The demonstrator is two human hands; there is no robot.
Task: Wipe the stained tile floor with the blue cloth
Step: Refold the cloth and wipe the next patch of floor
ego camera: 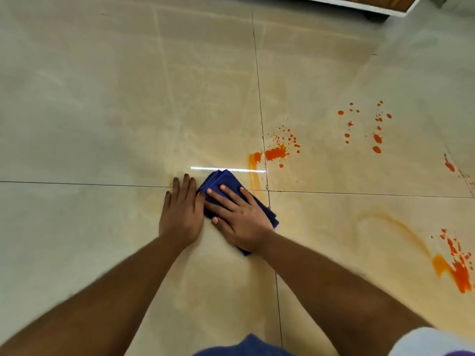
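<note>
Wiping stroke in hand: right hand [239, 222] flat, fingers spread, pressing blue cloth [218, 182] to tile floor [102, 111] beside braced, straight-fingered left hand [181, 213]; next, likely rightward toward orange stains [276, 152].

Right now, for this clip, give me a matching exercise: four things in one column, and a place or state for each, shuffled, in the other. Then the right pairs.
Things
1. left hand
2. right hand
3. blue cloth
4. orange splatter

Places or states
A. folded, pinned under a flat palm
B. bare on the tile floor, fingers straight, beside the cloth
C. unwiped, just right of the vertical grout line
D. pressed flat on top of the cloth

Pairs: 1-B, 2-D, 3-A, 4-C
</note>
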